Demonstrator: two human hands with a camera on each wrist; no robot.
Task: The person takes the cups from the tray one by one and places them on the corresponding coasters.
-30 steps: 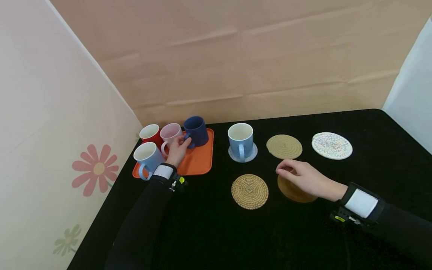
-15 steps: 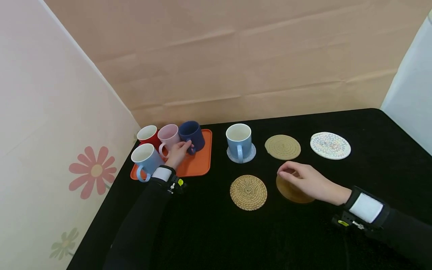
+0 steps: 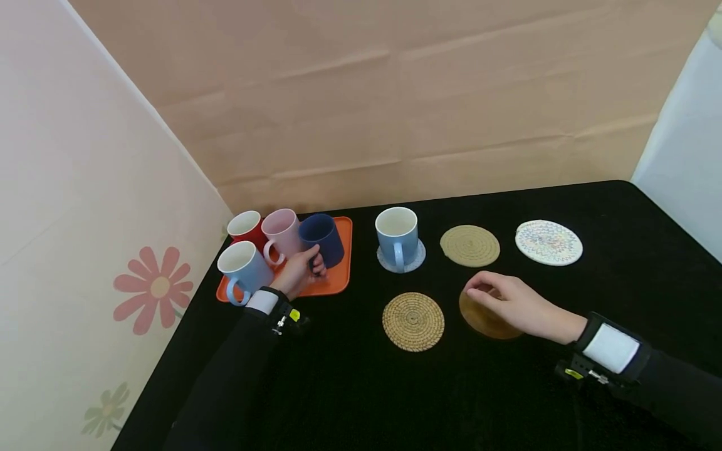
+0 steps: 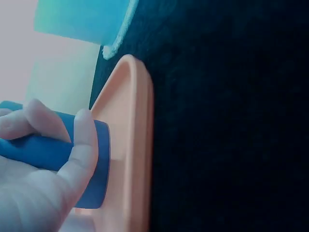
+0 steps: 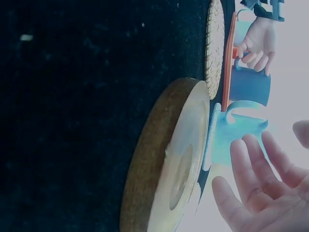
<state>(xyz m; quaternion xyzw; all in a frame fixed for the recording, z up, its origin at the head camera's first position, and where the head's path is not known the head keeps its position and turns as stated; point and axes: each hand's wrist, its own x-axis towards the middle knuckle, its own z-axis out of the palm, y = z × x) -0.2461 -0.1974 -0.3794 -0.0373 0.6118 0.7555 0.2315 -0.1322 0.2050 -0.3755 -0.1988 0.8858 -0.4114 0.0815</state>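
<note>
No lettering, brand, number or sign can be read anywhere.

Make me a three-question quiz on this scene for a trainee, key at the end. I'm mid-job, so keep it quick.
1. Open: Which mug does the left grip hold?
2. True or false: the right grip is holding a mug.
3. Count: How many coasters carry no mug?

Key:
1. The navy mug, by its handle.
2. False; it hovers above the wooden coaster, holding nothing.
3. Four: the wooden coaster, the straw coaster, the tan coaster and the white patterned coaster.
</note>
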